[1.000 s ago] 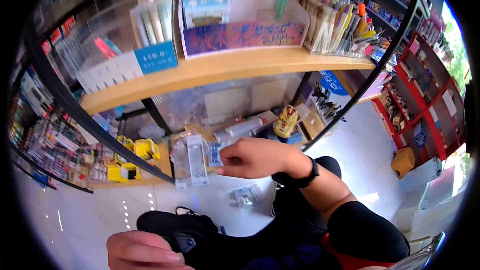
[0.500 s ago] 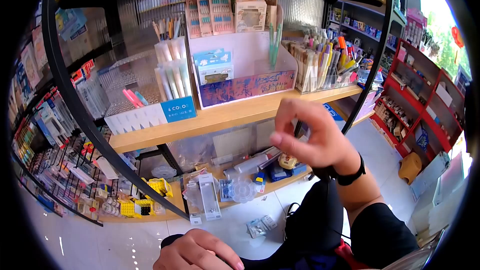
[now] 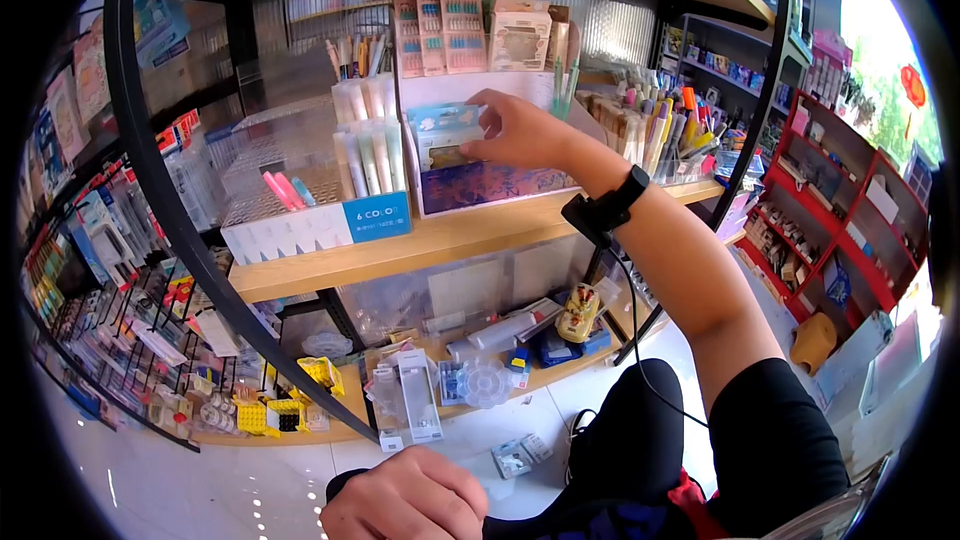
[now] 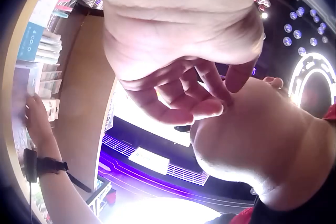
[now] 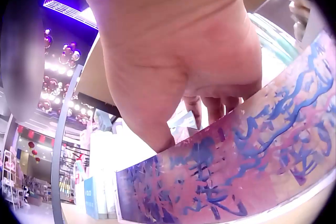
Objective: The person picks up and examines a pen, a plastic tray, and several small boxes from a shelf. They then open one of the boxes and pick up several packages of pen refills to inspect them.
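Observation:
In the head view, my right hand (image 3: pixel 525 140) is at the right side of a light-blue package (image 3: pixel 440 125) inside a box with a painted front (image 3: pixel 480 188). Its thumb and fingers are bent but spread apart; a firm hold does not show. The right wrist view has that hand (image 5: pixel 178 61) behind the painted panel (image 5: pixel 220 166), fingertips partly hidden, near a pale blue-white corner (image 5: pixel 185 122). Low in the head view, my left hand (image 3: pixel 410 495) hangs loosely curled and empty; its palm (image 4: pixel 181 40) fills the top of the left wrist view.
Pen holders (image 3: pixel 370 155) and a marker tray (image 3: pixel 665 130) flank the box on the wooden shelf (image 3: pixel 500 236). Black posts (image 3: pixel 190 240) frame it. Below are a clear flower-shaped container (image 3: pixel 485 382) and yellow baskets (image 3: pixel 258 418); packets (image 3: pixel 520 455) lie on the floor.
My right hand has risen from the lower shelf, past the shelf edge, to the light-blue package. The left hand stays low, slightly right of its earlier place. The view has tilted up.

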`<state>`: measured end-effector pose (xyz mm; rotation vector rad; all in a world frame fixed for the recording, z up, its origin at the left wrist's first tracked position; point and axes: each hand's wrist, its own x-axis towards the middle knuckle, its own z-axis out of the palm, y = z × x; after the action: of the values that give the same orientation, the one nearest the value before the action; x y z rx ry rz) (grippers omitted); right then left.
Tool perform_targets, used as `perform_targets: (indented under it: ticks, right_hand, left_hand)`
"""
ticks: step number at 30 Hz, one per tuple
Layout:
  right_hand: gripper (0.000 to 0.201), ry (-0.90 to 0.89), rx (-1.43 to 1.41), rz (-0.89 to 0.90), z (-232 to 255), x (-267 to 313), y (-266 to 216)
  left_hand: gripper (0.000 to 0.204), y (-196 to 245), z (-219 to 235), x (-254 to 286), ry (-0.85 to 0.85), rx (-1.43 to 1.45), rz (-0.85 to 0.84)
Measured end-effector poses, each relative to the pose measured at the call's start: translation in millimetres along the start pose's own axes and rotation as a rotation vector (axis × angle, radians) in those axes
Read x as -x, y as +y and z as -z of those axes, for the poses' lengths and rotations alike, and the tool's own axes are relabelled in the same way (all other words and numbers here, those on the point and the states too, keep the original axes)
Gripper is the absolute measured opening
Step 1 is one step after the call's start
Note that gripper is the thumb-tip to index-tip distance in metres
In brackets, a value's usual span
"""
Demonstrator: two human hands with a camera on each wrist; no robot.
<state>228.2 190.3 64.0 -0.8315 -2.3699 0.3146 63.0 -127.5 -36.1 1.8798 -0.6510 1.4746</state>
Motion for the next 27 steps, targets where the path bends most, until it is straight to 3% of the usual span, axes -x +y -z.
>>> perform_targets:
  ticks: [3,7,9,12,13,15,16,18,19,20,22,24,26,27]
  right_hand:
    - [0.075,-0.050,-0.084,-0.102,2,-5,-3]
    - [0.074,-0.028,-0.015,-0.107,18,-5,-4]
    - [0.070,0.119,0.025,0.004,25,-3,1]
    - [0.064,0.244,0.035,0.012,48,7,-6]
    - [0.064,0.237,0.036,0.014,55,13,-12]
    - [0.056,0.300,-0.160,0.207,67,29,-33]
    - [0.056,0.293,-0.158,0.206,68,40,-50]
    - [0.050,0.221,-0.386,0.206,60,71,-85]
    - [0.050,0.160,-0.301,0.261,50,85,-94]
    - [0.050,0.100,-0.217,0.314,39,100,-104]
    - [0.051,-0.115,-0.171,0.324,23,124,-130]
    - [0.051,-0.187,-0.166,0.304,9,134,-140]
    - [0.047,-0.245,-0.138,0.296,8,130,-138]
    - [0.044,-0.241,-0.165,0.297,13,121,-127]
  left_hand:
    - [0.012,1,-2,-2,0.047,0.026,-0.026]
    - [0.019,5,0,-4,0.081,0.069,-0.063]
    - [0.022,15,4,2,0.027,-0.039,0.001]
    - [0.031,16,6,9,-0.008,-0.143,0.099]
    - [0.015,16,6,13,0.196,-0.249,0.118]
    - [0.007,8,12,24,0.528,-0.548,0.162]
    - [0.020,1,18,31,0.657,-0.741,0.193]
    - [0.058,-8,30,31,0.714,-0.996,0.452]
    - [0.072,-11,31,30,0.701,-0.958,0.532]
    - [0.072,-18,30,31,0.705,-0.956,0.532]
    - [0.075,-34,30,37,0.831,-0.487,0.533]
    - [0.068,-41,40,51,0.773,-0.358,0.544]
    - [0.056,-41,46,63,0.817,-0.234,0.738]
    - [0.049,-45,50,68,0.813,-0.261,0.731]
